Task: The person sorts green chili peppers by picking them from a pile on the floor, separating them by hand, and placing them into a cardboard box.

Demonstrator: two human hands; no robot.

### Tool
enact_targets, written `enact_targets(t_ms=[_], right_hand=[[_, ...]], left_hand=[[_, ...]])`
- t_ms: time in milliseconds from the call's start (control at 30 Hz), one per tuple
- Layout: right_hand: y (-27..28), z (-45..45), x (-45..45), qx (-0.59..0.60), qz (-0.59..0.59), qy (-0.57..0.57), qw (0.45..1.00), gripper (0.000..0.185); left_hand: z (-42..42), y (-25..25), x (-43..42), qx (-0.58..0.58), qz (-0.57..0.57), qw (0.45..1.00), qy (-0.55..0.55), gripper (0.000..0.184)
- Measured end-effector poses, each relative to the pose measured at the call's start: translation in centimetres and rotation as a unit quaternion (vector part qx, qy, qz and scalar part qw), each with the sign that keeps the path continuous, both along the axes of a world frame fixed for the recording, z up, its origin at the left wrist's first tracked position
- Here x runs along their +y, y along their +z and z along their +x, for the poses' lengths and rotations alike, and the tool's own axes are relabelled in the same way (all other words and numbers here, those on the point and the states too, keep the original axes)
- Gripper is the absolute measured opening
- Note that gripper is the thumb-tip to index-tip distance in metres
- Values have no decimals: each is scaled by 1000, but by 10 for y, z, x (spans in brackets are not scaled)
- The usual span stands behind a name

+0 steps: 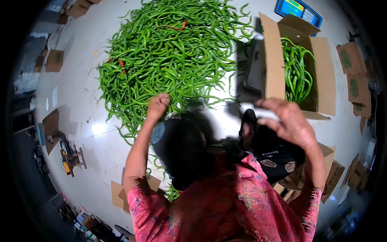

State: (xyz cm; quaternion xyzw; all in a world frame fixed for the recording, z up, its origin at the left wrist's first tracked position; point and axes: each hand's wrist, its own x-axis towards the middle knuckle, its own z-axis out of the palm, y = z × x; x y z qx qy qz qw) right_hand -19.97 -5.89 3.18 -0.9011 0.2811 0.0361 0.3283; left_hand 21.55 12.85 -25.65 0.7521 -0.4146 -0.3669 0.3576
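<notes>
A broad heap of long green chili peppers (173, 52) lies on the pale floor, with a few red ones among them. My left hand (159, 106) is closed at the near edge of this heap, and whatever its fingers hold is hidden. Over on the right, my right hand (291, 121) is open, its thumb and fingers apart with nothing visible between them. It hovers at the near side of an open cardboard box (271, 60). Inside that box lies a bunch of green chili peppers (296, 72).
A blue-framed scale display (299, 12) stands behind the box. Flattened cartons (354, 76) lie far right, and more boxes (78, 8) are at the upper left. A small wooden stool-like object (72, 154) sits on the left. My knees and a dark shoe (249, 117) are close to the heap.
</notes>
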Motion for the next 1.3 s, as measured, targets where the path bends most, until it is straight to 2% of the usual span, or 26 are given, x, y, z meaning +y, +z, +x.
enact_targets(t_ms=[33,100,167,233,267,367,400,467,600,700,733,867,933,1000,1033,1067,1133,1200,1233,1300], right_hand=[[-2,11,7,36,2,46,998,39],[-7,30,21,119,7,133,984,45],[-22,38,28,67,47,160,984,45],[-32,47,30,76,73,144,984,45],[-40,51,29,89,75,144,983,45],[-56,60,25,125,68,146,979,44],[-57,62,26,134,55,149,978,44],[-62,65,25,142,51,158,976,45],[-68,72,28,168,63,161,970,44],[-68,78,30,184,72,161,967,44],[-67,81,30,196,69,165,964,45],[-71,79,31,175,38,179,967,43],[-70,80,32,164,54,177,969,37],[-68,81,33,142,62,176,972,35],[-69,82,34,147,68,178,971,35],[-69,83,36,151,74,180,969,35],[-69,84,36,155,74,180,969,37],[-71,85,36,150,65,183,969,39],[-70,84,34,148,60,184,970,40],[-69,83,35,144,54,188,970,41]], left_hand=[[-11,-15,13,-125,25,992,-23,27],[-30,-19,22,-163,121,979,25,27],[-36,-16,25,-269,51,961,34,38],[-34,-15,25,-364,-31,930,43,46],[-31,-14,23,-378,10,924,50,57],[-24,-7,16,-399,-19,916,43,58],[-22,-12,15,-384,15,923,17,61],[-23,-31,12,-413,8,911,-16,62],[-33,-43,-15,-465,-50,882,-47,64],[-42,-40,-35,-465,-86,881,-2,61],[-44,-53,-39,-474,-85,877,-5,60],[-36,-74,-40,-493,-92,864,-51,59],[-25,-60,-43,-469,-130,872,-61,57],[-25,-27,-70,-316,107,939,-80,60],[-26,-15,-81,-228,225,943,-87,61],[-26,-22,-84,-218,223,947,-76,64],[-27,-42,-90,-199,215,954,-57,70],[-42,-75,-74,-368,21,929,4,71],[-46,-91,-70,-444,-78,892,36,72],[-45,-94,-72,-437,-56,898,11,74]])
